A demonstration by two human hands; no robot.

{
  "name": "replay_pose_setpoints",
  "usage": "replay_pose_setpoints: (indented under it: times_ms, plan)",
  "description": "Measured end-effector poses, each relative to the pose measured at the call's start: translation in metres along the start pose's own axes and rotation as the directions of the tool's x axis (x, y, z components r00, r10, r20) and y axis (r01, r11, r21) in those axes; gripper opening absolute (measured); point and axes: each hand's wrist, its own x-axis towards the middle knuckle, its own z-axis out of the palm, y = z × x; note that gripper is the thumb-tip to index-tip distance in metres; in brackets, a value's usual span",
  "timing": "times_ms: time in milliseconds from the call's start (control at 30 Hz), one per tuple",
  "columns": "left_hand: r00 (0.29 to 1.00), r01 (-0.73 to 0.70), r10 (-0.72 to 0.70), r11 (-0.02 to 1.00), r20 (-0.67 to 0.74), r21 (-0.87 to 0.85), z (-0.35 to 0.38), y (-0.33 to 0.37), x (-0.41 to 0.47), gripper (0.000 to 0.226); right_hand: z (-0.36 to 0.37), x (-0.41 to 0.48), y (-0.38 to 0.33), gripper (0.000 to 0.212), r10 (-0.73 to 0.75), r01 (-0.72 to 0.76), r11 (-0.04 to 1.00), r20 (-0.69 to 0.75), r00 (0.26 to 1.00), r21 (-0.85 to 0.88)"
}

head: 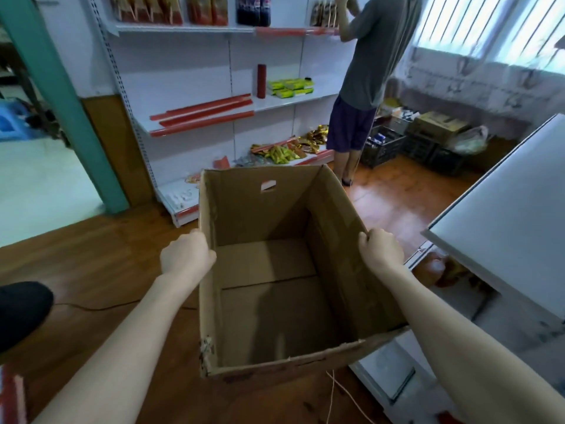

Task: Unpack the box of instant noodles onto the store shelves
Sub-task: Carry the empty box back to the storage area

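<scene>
An open brown cardboard box is held in front of me, above the wooden floor, and nothing lies inside it. My left hand grips the top edge of its left wall. My right hand grips the top edge of its right wall. White store shelves stand ahead. Green and yellow packets lie on the middle shelf, and a heap of yellow and gold packets lies on the lower shelf.
A person in a grey shirt stands at the right end of the shelves, hands at the top shelf. A white shelf unit is close on my right. Black crates and cartons sit under the window. A thin cord runs over the floor.
</scene>
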Motion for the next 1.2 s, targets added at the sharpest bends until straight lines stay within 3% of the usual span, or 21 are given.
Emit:
replay_pose_setpoints:
  times_ms: [200, 467, 900, 1200]
  plan:
    - [0.998, -0.041, 0.041, 0.999, -0.046, -0.009, 0.004, 0.035, 0.080, 0.020, 0.001, 0.069, -0.007, 0.035, 0.074, -0.074, 0.997, -0.037, 0.997, 0.003]
    - [0.981, -0.195, 0.195, 0.981, 0.020, -0.005, 0.006, 0.071, 0.195, 0.013, 0.014, 0.144, -0.024, 0.035, 0.200, -0.202, 0.979, -0.075, 0.977, -0.029]
    - [0.846, -0.534, 0.534, 0.845, -0.003, -0.013, 0.027, 0.153, 0.377, 0.017, 0.039, 0.231, -0.036, 0.035, 0.483, -0.496, 0.868, -0.220, 0.847, -0.002]
    - [0.782, -0.620, 0.623, 0.782, 0.036, -0.067, 0.064, 0.269, 0.477, 0.012, 0.041, 0.340, 0.009, 0.036, 0.582, -0.599, 0.800, -0.239, 0.777, 0.000]
